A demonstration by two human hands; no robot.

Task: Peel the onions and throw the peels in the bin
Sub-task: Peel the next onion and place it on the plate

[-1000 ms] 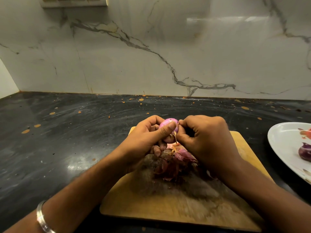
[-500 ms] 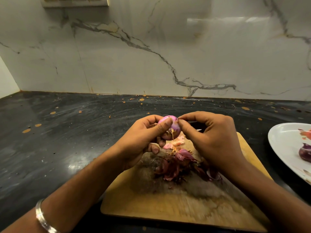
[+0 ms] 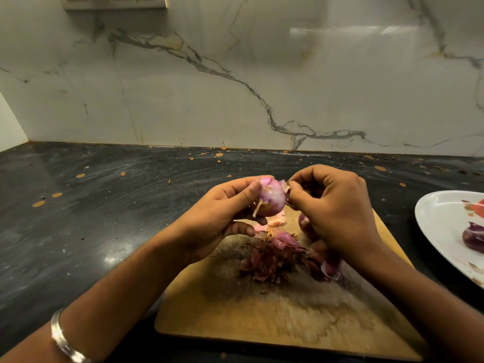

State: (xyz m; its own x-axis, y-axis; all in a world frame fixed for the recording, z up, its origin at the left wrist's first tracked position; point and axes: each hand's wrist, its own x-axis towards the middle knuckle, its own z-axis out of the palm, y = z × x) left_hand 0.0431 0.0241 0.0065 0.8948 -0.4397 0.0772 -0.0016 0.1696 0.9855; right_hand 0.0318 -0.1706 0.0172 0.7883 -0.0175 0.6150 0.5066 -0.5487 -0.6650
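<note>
Item, peeling step: I am watching the left hand (image 3: 222, 218) gripping the onion (image 3: 272, 199) above the cutting board (image 3: 262, 318) while the right hand (image 3: 332, 205) is pinching its loose skin (image 3: 284, 185), next needing a clean pull away.

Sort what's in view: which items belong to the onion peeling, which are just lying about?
In the job:
- small pink-purple onion, held by left hand
- right hand, fingers pinching its loose skin
- heap of dry reddish-purple peels
- worn wooden cutting board

Lying about:
- white plate at right, holding a dark purple onion
- silver bangle
</note>
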